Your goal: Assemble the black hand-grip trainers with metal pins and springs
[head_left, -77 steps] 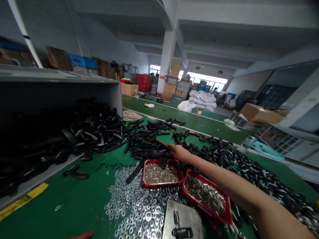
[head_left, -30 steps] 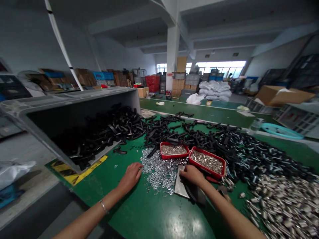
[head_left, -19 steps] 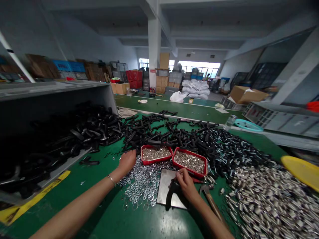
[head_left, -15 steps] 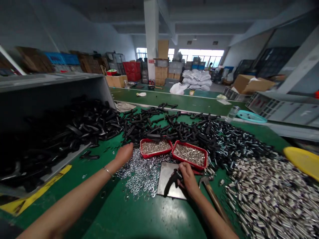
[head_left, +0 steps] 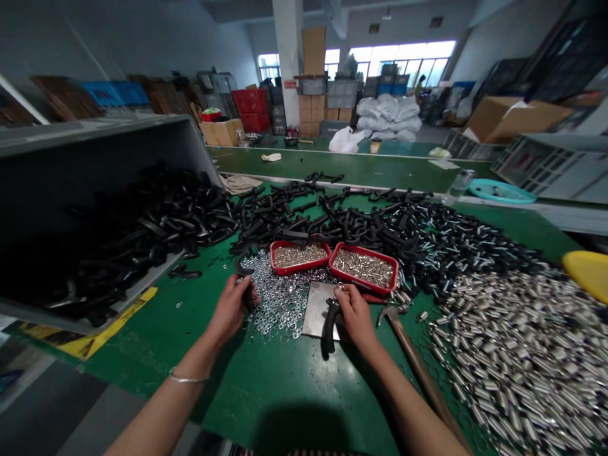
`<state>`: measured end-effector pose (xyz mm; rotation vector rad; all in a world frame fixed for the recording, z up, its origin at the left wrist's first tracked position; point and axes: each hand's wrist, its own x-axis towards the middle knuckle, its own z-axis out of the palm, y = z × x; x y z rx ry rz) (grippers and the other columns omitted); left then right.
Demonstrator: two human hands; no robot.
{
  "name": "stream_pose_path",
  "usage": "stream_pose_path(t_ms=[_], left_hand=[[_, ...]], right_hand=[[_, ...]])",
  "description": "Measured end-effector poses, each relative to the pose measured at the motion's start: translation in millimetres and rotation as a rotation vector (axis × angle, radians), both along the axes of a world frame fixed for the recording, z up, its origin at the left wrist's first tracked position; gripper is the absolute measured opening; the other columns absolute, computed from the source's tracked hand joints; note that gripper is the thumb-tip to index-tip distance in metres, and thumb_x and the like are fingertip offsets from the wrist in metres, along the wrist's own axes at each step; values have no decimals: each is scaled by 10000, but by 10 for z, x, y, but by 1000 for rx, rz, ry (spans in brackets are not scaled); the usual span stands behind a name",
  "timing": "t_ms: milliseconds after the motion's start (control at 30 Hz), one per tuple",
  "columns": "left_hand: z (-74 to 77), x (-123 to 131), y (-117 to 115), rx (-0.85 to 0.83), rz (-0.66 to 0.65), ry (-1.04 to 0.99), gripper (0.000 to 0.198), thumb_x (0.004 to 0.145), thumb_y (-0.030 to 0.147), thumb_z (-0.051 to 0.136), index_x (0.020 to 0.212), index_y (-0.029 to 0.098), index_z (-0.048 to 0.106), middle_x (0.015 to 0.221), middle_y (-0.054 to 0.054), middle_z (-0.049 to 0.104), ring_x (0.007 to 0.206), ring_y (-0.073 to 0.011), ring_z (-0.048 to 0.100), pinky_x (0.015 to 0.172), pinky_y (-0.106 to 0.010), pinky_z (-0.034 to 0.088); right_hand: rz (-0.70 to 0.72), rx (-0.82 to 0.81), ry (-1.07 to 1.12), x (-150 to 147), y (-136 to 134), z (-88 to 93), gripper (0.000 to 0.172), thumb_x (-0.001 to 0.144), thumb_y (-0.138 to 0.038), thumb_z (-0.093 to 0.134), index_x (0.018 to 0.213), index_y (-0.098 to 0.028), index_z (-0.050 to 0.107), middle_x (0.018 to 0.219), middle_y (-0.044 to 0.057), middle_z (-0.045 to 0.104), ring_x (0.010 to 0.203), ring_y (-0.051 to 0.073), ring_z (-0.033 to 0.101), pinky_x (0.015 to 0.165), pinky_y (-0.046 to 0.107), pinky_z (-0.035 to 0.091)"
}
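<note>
My left hand (head_left: 232, 310) is closed around a black curved plastic part (head_left: 243, 268), whose hooked end sticks up past the fingers. It hovers at the left edge of a heap of small metal rings (head_left: 278, 304). Over a flat metal plate (head_left: 316, 308), my right hand (head_left: 355, 316) grips a second black curved handle (head_left: 329, 332), which hangs down and to the left. Something small and shiny, perhaps a ring, shows at the right thumb and fingertip. Just behind the plate stand two red trays: one with small metal pins (head_left: 300, 270), the other with similar pins (head_left: 390, 290).
A hammer (head_left: 411, 351) lies right of the plate, beside a large pile of metal cylinders (head_left: 517, 354). Black parts with bolts (head_left: 451, 244) are heaped behind. At left, a tipped grey bin (head_left: 197, 142) spills black handles. A yellow tray (head_left: 586, 273) sits far right.
My left hand has come back toward me from beside the rings and now holds a black curved part. My right hand still grips its handle, now turned more upright. The view has tilted down.
</note>
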<state>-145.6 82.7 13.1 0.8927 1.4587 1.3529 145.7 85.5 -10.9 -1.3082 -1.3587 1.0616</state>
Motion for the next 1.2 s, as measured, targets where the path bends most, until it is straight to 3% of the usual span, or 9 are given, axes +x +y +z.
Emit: stream_pose_path(t_ms=[133, 233, 333, 567, 867, 1033, 1200], left_hand=[[14, 835, -239, -44, -253, -348, 355, 854, 481, 654, 1009, 244, 439, 774, 52, 542, 509, -69, 511, 424, -156, 421], [8, 1263, -325, -105, -429, -371, 383, 862, 508, 635, 1057, 231, 456, 685, 55, 568, 405, -74, 473, 366, -168, 409], [-42, 1477, -360, -143, -494, -333, 414, 891, 596, 559, 1020, 215, 464, 582, 62, 549, 354, -90, 469, 354, -179, 408], [-186, 1569, -348, -184, -552, -238, 451, 912, 667, 471, 951, 218, 454, 492, 76, 511, 329, -105, 473, 373, -191, 394], [-38, 1644, -314, -81, -649, 75, 404, 964, 626, 389, 939, 224, 425, 435, 85, 490, 316, -109, 444, 370, -194, 330], [-99, 1689, -323, -16, -650, 137, 353, 986, 585, 371, 968, 235, 412, 462, 67, 512, 352, -131, 475, 404, -221, 337], [-149, 1610, -299, 2, -679, 498, 307, 1023, 487, 287, 1060, 206, 404, 587, -3, 595, 580, -213, 642, 584, -295, 455]], right_hand=[[93, 101, -236, 73, -62, 69, 282, 956, -463, 463, 999, -211, 581, 887, 39, 667, 813, 211, 623, 751, 310, 454], [101, 66, -291, 175, -134, 138, 265, 964, -450, 445, 1011, -224, 574, 906, 53, 694, 817, 228, 648, 737, 313, 462], [83, 39, -332, 290, -196, 199, 244, 969, -444, 444, 996, -231, 560, 853, 41, 698, 778, 229, 659, 715, 308, 460], [94, 11, -359, 401, -223, 225, 215, 966, -435, 457, 960, -235, 536, 763, 19, 678, 692, 212, 635, 657, 286, 439], [86, 36, -329, 388, -192, 256, 209, 949, -432, 480, 900, -235, 530, 687, -2, 633, 629, 192, 594, 608, 270, 412], [106, 55, -285, 432, -182, 284, 209, 967, -425, 477, 955, -227, 540, 708, -12, 633, 650, 176, 588, 617, 258, 417], [244, 31, -335, 488, -168, 384, 230, 989, -414, 450, 915, -220, 550, 802, 3, 626, 730, 171, 584, 687, 267, 422]])
